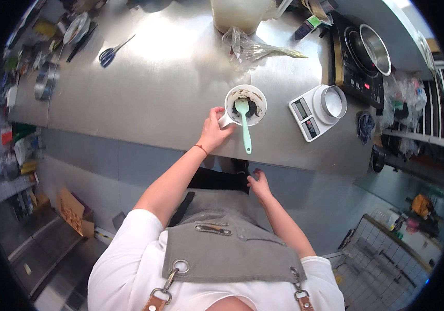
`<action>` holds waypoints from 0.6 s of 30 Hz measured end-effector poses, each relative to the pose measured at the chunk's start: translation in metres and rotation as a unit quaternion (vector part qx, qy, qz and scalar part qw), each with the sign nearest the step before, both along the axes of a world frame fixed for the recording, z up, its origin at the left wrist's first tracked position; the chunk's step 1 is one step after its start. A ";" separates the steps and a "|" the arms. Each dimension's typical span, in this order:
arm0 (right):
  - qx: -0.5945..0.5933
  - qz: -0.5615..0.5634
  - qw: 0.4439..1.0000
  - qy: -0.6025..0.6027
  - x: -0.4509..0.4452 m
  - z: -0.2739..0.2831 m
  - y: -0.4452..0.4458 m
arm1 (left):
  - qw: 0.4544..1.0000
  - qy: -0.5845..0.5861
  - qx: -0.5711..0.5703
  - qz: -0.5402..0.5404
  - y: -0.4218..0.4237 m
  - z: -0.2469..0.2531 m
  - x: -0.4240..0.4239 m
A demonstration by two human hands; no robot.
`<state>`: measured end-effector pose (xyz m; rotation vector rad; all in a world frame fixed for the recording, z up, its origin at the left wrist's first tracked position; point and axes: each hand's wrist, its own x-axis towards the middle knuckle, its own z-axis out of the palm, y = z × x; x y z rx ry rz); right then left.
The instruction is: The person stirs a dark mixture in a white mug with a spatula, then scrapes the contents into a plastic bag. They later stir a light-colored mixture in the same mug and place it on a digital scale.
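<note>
My left hand (215,130) has its fingers around the handle of a white cup (260,91) near the front edge of the steel table. Dark, sticky-looking residue (251,109) coats the bottom and streaks the inner wall. A mint-green spatula (246,132) leans in it, blade down inside, handle out over the rim towards me. Below the table's edge, in front of my apron, my right hand (260,184) hangs with its fingers apart and nothing in it. To the right of the cup stands a white digital kitchen scale (308,116) carrying a metal ring or shallow pan (333,102).
An induction cooker (356,83) holding a metal pan (375,49) is at the back right. Behind the cup are a plastic bag (251,50) and a large tub (239,15). Scissors (108,56) lie at the left; a crumpled dark cloth (364,126) rests by the right edge.
</note>
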<state>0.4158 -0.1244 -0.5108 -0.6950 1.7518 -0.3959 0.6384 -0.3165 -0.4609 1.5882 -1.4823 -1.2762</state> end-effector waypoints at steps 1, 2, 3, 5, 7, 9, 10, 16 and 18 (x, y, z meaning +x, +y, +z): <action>-0.051 0.007 0.996 0.066 0.006 -0.027 -0.004 | 1.000 -0.009 -0.018 -0.023 -0.002 0.001 0.008; -0.096 0.014 0.987 0.131 0.016 -0.045 -0.005 | 0.998 -0.021 -0.031 -0.047 0.001 0.001 0.019; -0.078 -0.017 0.996 0.043 0.032 -0.052 -0.018 | 0.996 -0.002 -0.052 -0.072 0.004 0.003 0.032; -0.091 -0.035 0.995 -0.024 0.067 -0.071 -0.044 | 0.995 0.010 -0.057 -0.085 0.014 0.009 0.056; -0.163 0.011 0.986 0.018 0.113 -0.144 -0.024 | 0.993 -0.009 -0.036 -0.114 0.026 0.023 0.076; -0.189 -0.022 0.979 0.066 0.128 -0.111 -0.046 | 0.989 -0.055 -0.068 -0.121 0.034 0.028 0.087; -0.163 -0.006 0.983 0.082 0.125 -0.098 -0.044 | 0.985 -0.074 -0.084 -0.129 0.035 0.032 0.089; -0.057 0.087 0.981 0.162 0.111 -0.055 -0.039 | 0.963 -0.135 -0.193 -0.133 -0.011 0.032 0.023; -0.038 0.090 0.983 0.156 0.111 -0.040 -0.048 | 0.969 -0.152 -0.139 -0.135 -0.019 0.034 0.011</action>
